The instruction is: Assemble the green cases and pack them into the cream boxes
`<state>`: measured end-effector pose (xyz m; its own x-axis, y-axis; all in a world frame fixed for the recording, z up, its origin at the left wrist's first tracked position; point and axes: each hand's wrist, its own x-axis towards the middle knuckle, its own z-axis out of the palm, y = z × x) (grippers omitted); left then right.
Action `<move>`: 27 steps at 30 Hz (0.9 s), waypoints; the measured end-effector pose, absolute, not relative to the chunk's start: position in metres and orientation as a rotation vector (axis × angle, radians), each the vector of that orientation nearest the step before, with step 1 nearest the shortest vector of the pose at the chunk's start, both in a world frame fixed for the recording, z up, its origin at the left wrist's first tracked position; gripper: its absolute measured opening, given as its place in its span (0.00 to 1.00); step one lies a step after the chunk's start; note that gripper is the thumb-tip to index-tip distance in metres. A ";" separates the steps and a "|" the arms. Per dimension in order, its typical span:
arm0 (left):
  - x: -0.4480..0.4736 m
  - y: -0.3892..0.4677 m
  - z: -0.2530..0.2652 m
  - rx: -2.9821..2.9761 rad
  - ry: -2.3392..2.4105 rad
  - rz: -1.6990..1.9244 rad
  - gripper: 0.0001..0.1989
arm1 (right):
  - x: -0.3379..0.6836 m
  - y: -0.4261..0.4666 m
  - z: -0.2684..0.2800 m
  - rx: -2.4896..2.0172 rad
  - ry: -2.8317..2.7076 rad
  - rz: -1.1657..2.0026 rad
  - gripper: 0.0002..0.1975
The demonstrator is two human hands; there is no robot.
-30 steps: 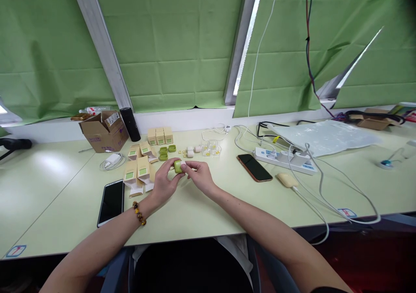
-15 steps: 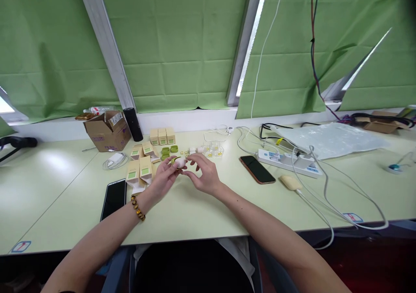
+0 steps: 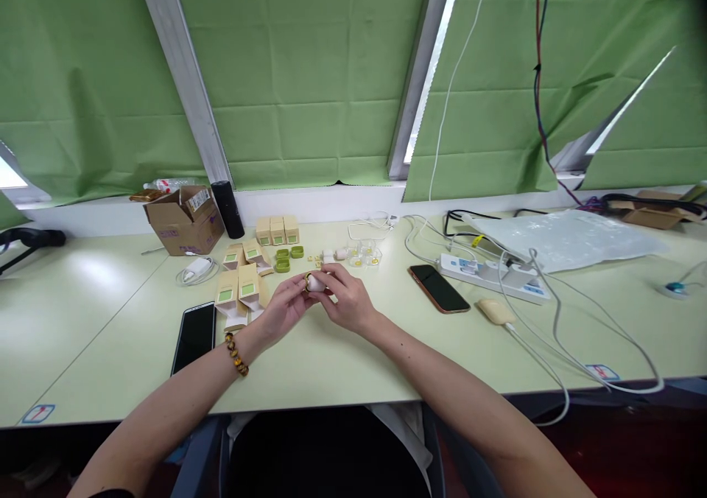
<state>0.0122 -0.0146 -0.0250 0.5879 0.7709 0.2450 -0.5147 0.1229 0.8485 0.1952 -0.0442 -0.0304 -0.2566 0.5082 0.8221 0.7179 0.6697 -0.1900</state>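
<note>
Both hands meet over the table around a small rounded white piece (image 3: 316,283) with an olive-green end on its left side. My left hand (image 3: 287,305) grips the green end, fingers curled under it. The thumb and fingers of my right hand (image 3: 347,297) pinch the white part. Just beyond the hands lie small green trays (image 3: 283,259), several tiny yellow pieces (image 3: 317,261), white cylindrical pieces (image 3: 333,255) and clear plastic cups with yellow bits (image 3: 363,255). Left of my left hand stand small kraft-paper boxes (image 3: 250,286) with green windows, some with open flaps.
A phone (image 3: 193,336) lies at the left, another phone (image 3: 439,289) at the right. Farther right are a power strip (image 3: 491,277), a cream-coloured device (image 3: 494,311) on a white cable, and a plastic sheet (image 3: 568,239). At the back left stand a cardboard box (image 3: 185,225) and a black cylinder (image 3: 227,209).
My right hand has closed in from slightly apart and now pinches the white part. The piece has shifted a little to the right and turned in my left hand.
</note>
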 end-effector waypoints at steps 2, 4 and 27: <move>0.013 -0.015 -0.027 1.105 0.298 0.964 0.14 | 0.195 -0.044 -0.031 -0.972 -1.940 -0.308 0.14; 0.015 -0.015 -0.030 1.111 0.329 0.987 0.15 | 0.196 -0.044 -0.032 -0.987 -1.966 -0.334 0.15; 0.020 -0.025 -0.035 1.401 0.526 1.242 0.23 | 0.190 -0.043 -0.035 -0.868 -1.953 -0.512 0.18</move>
<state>0.0200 -0.0254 -0.0353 0.3431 0.8606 0.3764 -0.3283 -0.2656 0.9064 0.1895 -0.0431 -0.0355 -0.3389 0.3678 0.8659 0.7456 0.6663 0.0088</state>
